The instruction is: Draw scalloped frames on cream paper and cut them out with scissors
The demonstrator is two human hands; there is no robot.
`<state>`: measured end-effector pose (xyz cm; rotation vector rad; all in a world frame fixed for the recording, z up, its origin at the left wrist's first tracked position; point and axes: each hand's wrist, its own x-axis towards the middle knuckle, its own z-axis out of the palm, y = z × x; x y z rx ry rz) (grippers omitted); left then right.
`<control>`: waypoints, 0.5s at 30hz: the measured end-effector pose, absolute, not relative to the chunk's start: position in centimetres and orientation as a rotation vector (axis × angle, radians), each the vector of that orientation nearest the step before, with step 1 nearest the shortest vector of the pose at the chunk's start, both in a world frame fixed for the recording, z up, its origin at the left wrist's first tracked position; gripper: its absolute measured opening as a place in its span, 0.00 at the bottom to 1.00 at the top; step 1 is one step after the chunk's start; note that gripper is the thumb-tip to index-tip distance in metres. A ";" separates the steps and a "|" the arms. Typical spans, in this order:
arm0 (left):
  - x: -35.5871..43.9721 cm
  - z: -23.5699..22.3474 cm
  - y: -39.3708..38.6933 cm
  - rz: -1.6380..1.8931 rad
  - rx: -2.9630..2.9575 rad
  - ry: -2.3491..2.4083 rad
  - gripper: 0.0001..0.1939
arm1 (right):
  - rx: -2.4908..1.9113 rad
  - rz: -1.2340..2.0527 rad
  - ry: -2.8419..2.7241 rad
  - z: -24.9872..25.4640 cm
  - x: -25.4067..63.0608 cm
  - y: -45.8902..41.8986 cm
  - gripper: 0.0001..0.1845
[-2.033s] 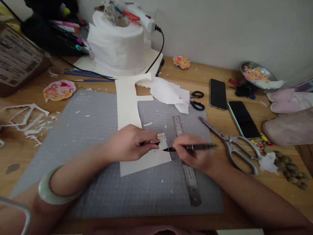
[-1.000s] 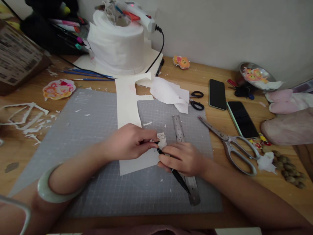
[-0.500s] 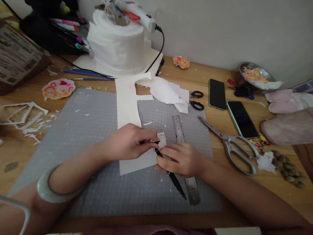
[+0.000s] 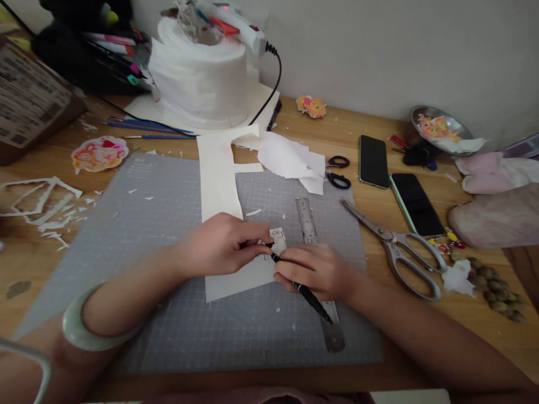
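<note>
My left hand (image 4: 227,244) is closed in a pinch over the paper, with a small black piece that looks like a pen cap (image 4: 270,244) at its fingertips. My right hand (image 4: 318,271) is wrapped round a black marker pen (image 4: 311,302), which slants down to the right across a steel ruler (image 4: 308,220). The pen's upper end is close to my left fingertips; whether they touch I cannot tell. Beneath my hands lies a small paper piece with line drawing (image 4: 278,235), on a cream paper strip (image 4: 217,179). My left fingers partly hide the drawing.
A grey cutting mat (image 4: 168,314) covers the wooden table. To the right lie large metal scissors (image 4: 393,247), black-handled scissors (image 4: 339,179) and two phones (image 4: 373,161). Behind stand a white roll (image 4: 202,78) and a metal bowl (image 4: 415,134). Paper scraps (image 4: 53,202) are at left.
My right hand has shifted slightly right with the pen, whose lower end has swung up and right over the ruler. My left hand has stayed nearly still.
</note>
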<state>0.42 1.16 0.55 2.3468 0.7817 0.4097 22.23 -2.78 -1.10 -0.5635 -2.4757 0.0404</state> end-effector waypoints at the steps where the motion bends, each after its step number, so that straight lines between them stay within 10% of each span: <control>1: 0.4 0.5 1.2 0.417 2.352 0.776 0.08 | -0.570 0.054 -2.465 -1.1 22.3 -2.8 0.08; 15: 0.5 0.3 1.2 0.444 2.354 0.781 0.09 | -1.046 0.951 -1.891 -1.6 22.4 -2.1 0.12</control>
